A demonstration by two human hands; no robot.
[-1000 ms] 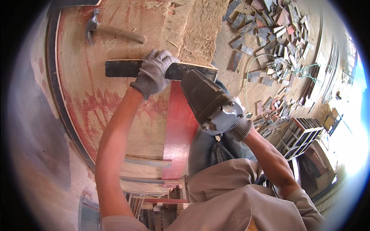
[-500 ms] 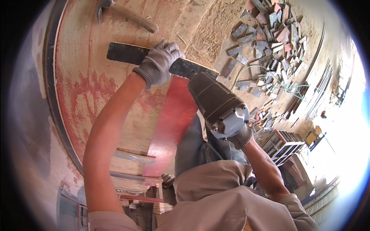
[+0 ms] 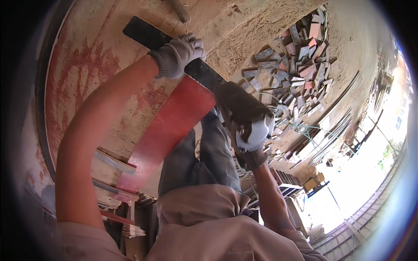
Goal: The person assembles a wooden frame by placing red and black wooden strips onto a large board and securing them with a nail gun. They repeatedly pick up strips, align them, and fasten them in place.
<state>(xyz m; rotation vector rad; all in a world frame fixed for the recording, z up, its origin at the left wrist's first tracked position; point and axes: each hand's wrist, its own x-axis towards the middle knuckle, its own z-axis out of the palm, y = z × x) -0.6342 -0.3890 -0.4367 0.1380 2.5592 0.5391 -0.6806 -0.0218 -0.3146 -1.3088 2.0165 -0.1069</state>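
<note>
Holding the black strip [image 3: 207, 75] slantwise across the upper end of the red board [image 3: 172, 117], with its longer part reaching well past the red board's left edge. Gripping it with the gloved left hand [image 3: 182, 54], just above the red board's upper left corner, closed and curled over the strip. Holding up a dark power tool [image 3: 239, 106] just right of the red board's upper end, with its blurred nose close by the strip; cannot tell whether touching. Reaching behind the tool with the right hand [image 3: 256, 157], also right of the red board, gloved and mostly hidden; cannot tell whether clenched or loose. Can see a wooden handle [image 3: 178, 11] lying above the red board on the worn wooden surface [image 3: 82, 74], partly cut off by the edge of view. Can make out a heap of small blocks [image 3: 300, 65] well to the right of the red board, with a thin pale green line [image 3: 305, 127] looped below it and, farther right of the red board, long rods [image 3: 324, 135]. Wearing grey trousers [image 3: 204, 148], just right of the red board's lower part.
</note>
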